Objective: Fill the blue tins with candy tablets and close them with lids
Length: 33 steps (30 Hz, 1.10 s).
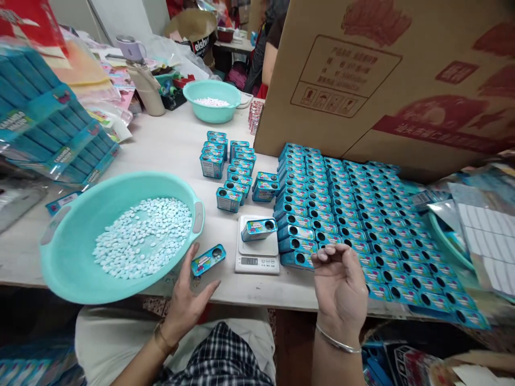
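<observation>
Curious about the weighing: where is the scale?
In the head view, the scale sits mid-table, between the teal basin leftward and the rows of tins rightward.

left: gold bracelet [164, 338] | right: silver bangle [338, 343] | checked cloth [217, 359] (black-white)

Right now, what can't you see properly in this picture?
Head view:
Scale readout: digits too small and blurred.
Right hand: curled fingers hide whether they pinch anything.
Person at the back: mostly hidden by the cardboard carton and the top edge.
Far basin: contents too small to identify.
</observation>
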### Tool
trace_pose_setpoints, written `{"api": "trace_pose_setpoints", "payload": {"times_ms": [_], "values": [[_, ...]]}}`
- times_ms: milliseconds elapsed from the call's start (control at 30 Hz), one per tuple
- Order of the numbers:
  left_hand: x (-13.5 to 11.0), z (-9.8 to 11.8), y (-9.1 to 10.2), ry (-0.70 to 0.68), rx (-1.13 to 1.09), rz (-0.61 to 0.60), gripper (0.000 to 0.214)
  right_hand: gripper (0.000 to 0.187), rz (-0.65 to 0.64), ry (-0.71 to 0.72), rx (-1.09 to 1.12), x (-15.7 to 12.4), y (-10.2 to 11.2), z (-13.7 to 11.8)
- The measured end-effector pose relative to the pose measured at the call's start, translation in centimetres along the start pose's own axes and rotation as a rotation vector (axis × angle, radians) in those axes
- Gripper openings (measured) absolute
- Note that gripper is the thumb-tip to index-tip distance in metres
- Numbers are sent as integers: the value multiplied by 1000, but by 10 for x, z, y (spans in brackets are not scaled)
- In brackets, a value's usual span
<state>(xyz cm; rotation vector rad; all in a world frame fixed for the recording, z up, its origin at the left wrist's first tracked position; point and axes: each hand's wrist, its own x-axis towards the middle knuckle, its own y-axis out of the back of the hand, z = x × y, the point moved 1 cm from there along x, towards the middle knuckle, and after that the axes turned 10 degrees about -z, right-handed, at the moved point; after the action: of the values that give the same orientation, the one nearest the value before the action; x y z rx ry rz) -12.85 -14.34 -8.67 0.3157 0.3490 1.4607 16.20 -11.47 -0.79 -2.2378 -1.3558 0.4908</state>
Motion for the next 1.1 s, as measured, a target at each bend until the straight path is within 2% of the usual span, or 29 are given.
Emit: {"api": "trace_pose_setpoints", "payload": {"times_ms": [133, 233, 333, 433, 467, 500, 567, 667, 733, 833, 900, 967, 1100], "values": [[2, -6, -5, 25, -109, 63, 77, 13, -114, -56, -22, -12, -21, 14], [5, -9, -9, 33, -185, 90, 72, 16, -340, -166, -158, -27, -57, 35], [5, -10, -10, 34, -247, 109, 72, 19, -755, -192, -420, -39, -112, 64], [-2, -13, -5, 55, -302, 158, 68, 21, -1263, -49, -762, -41, -174, 109], [-5, -14, -2, 76, -326, 177, 66, 23, -1362, -12, -886, -38, -195, 127], [-9, -15, 2, 97, -359, 192, 64, 27, -1388, -16, -1007, -33, -213, 147], [-17, -16, 13, 123, -466, 192, 61, 30, -1343, -124, -1158, -19, -246, 183], [-25, -17, 36, 180, -726, 176, 63, 33, -1325, -164, -1227, 1, -281, 222], [-25, -17, 53, 303, -938, 141, 72, 44, -1381, -136, -1378, 5, -291, 236], [-21, -15, 75, 479, -1169, -11, 81, 55, -1406, -109, -1602, -7, -285, 248], [-17, -13, 83, 480, -1220, -105, 75, 54, -1368, -165, -1497, -23, -271, 255], [-14, -10, 87, 422, -1228, -147, 68, 51, -1360, -261, -1350, -40, -256, 261], [-13, -8, 86, 383, -1258, -176, 68, 41, -1489, -403, -1378, -67, -247, 270]]}}
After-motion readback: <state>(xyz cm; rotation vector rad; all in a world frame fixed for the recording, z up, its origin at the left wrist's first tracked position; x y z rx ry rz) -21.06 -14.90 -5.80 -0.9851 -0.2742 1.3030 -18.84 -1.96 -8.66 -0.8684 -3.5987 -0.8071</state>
